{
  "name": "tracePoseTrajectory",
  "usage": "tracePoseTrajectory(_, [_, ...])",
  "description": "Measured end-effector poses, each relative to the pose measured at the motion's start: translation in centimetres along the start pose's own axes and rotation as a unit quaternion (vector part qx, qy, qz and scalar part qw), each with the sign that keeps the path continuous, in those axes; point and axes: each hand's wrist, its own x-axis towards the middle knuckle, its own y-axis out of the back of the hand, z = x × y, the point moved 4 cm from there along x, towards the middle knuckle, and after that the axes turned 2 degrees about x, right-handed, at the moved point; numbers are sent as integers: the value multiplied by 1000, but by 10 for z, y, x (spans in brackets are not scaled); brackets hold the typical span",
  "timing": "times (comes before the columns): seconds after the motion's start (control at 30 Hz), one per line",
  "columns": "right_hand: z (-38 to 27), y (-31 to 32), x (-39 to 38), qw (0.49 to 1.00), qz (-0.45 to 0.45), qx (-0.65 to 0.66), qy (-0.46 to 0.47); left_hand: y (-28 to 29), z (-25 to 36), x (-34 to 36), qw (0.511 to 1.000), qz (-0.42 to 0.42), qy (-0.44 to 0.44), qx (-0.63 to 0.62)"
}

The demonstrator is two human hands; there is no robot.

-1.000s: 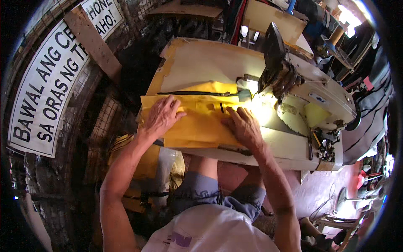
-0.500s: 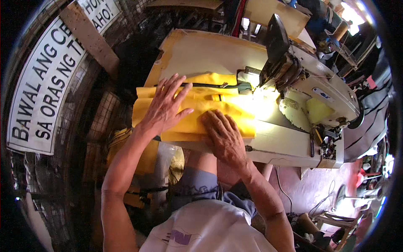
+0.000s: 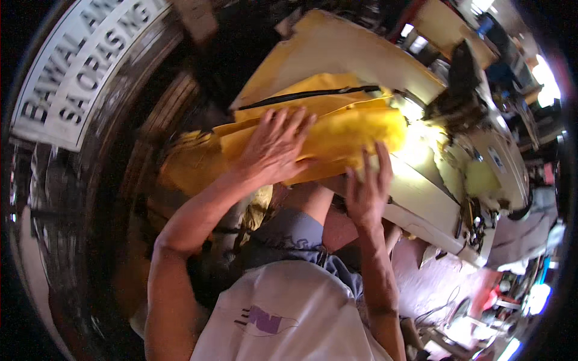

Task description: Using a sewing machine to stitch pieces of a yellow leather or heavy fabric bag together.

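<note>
Two hands: both are working yellow fabric (image 3: 337,141) on a desk (image 3: 421,201) beside a sewing machine (image 3: 475,108).
Left hand (image 3: 274,147): it is lying flat with fingers spread, pressing down on the fabric, not gripping it.
Right hand (image 3: 365,189): it is resting open at the near edge of the fabric with fingers pointing up; whether it is pinching the edge, I cannot tell.
Fabric: it is lying folded on the desk, reaching toward the machine, with part hanging off the left edge.
Zipper (image 3: 313,96): a dark strip is running along the far side of the fabric.
Risk: the hanging part is likely pulling on the piece and could be dragging it askew, since neither hand is clearly gripping it.
Risk near machine: fingers sliding forward with the fabric could be coming too close to the needle area.
</note>
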Motion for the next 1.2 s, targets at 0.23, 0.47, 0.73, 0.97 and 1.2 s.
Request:
tracePoseTrajectory(0.23, [-9, 5, -69, 813, -82, 418, -397, 7, 18, -19, 986, 83, 101, -101])
tracePoseTrajectory(0.47, [-13, -23, -81, 602, -35, 699, -384, 14, 38, -44, 967, 102, 84, -217])
tracePoseTrajectory(0.73, [-26, 5, -76, 775, -38, 403, -486, 26, 95, -72, 963, -15, 70, -259])
tracePoseTrajectory(0.97, [32, 36, -49, 815, -12, 351, -461, -72, 7, -160, 854, 200, 274, -394])
tracePoseTrajectory(1.2, [74, 37, -38, 823, -80, 341, -447, -320, -72, -325, 683, 171, 607, -367])
